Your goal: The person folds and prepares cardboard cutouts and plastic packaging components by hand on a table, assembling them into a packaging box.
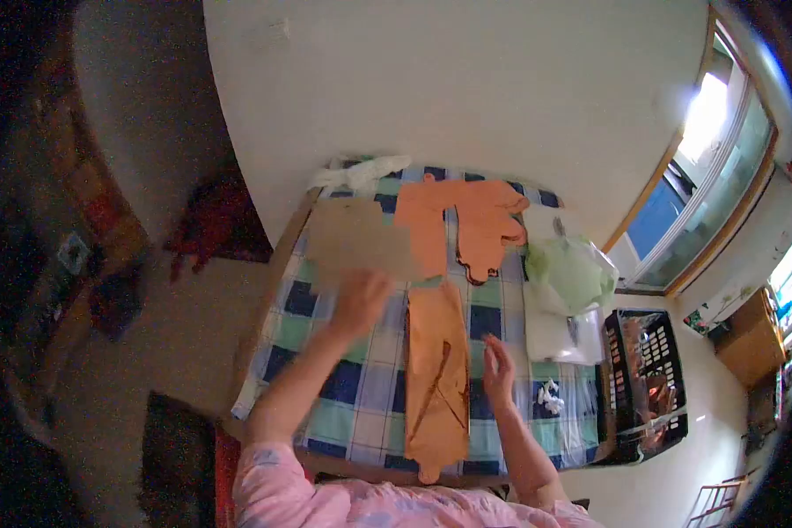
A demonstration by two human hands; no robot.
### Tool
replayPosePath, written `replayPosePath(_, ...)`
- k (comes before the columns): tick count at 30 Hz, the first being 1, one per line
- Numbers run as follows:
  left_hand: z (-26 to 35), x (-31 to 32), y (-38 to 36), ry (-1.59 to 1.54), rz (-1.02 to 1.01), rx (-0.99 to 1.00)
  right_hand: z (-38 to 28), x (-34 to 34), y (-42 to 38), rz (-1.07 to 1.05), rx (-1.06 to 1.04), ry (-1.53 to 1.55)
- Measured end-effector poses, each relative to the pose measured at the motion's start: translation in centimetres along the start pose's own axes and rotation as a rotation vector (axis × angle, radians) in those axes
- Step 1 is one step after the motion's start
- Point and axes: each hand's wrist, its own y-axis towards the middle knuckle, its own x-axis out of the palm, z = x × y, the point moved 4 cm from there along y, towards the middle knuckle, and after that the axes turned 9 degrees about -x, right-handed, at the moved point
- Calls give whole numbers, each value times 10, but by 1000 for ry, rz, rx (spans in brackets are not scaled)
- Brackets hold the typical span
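My left hand (361, 301) is at the lower edge of a flat tan sheet (356, 238), gripping it there. Sheet and fingertips are both blurred. Between my hands lies a long orange-tan panel (436, 400) with thin brown strips or marks across it and a rounded tab at its near end. My right hand (499, 374) hovers just right of this panel, fingers loosely apart, with nothing visible in them. Beyond it lie an orange piece (422, 224) and another orange cut-out (488, 233) with dark edges; they touch or overlap.
A blue, green and white checked cloth (352, 414) covers the table. To the right are a pale green plastic bag (572, 273), a white packet (554, 339) and crumpled white scraps (550, 398). A black crate (647, 383) stands beyond the right edge. White plastic (361, 172) lies against the wall.
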Motion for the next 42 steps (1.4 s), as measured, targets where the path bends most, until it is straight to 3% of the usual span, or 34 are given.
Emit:
replayPosePath(1,23,-7,-27,-212,-35,-8,-23,16,5,24,97,84)
replayPosePath(2,48,-11,-55,-229,-26,110,-38,29,8,51,195,169)
replayPosePath(3,92,-8,-98,-286,-35,190,-53,18,-9,-24,287,163)
replayPosePath(5,123,-13,-130,-287,-157,269,-59,39,-7,-175,382,243)
replayPosePath(8,136,-15,-153,-510,-240,119,-48,33,-20,-213,396,83)
replayPosePath(11,116,-10,-155,-386,-175,-72,-45,8,-36,-188,350,-100)
replayPosePath(13,102,13,-170,-345,-315,-154,-31,-9,-49,-116,322,-160)
replayPosePath(14,100,19,-173,-314,-330,-137,-33,-16,-53,-164,198,-527)
replayPosePath(17,97,35,-184,-230,-364,-100,-59,-5,-63,-257,-325,-1123)
replayPosePath(20,100,39,-191,-196,-378,-85,-49,9,-76,-475,-400,-1079)
replayPosePath(27,115,31,-176,-239,-348,-116,-57,20,-86,-542,-223,-1249)
replayPosePath(35,122,57,-176,-147,-356,-33,-70,28,-69,-475,-346,-1195)
replayPosePath(38,124,57,-178,-130,-375,-27,-43,16,-17,-400,-24,-1005)
replayPosePath(40,121,63,-180,-106,-382,-8,-28,20,21,-246,-108,-1098)
replayPosePath(42,116,75,-185,-65,-389,17,-3,27,57,-292,102,-1069)
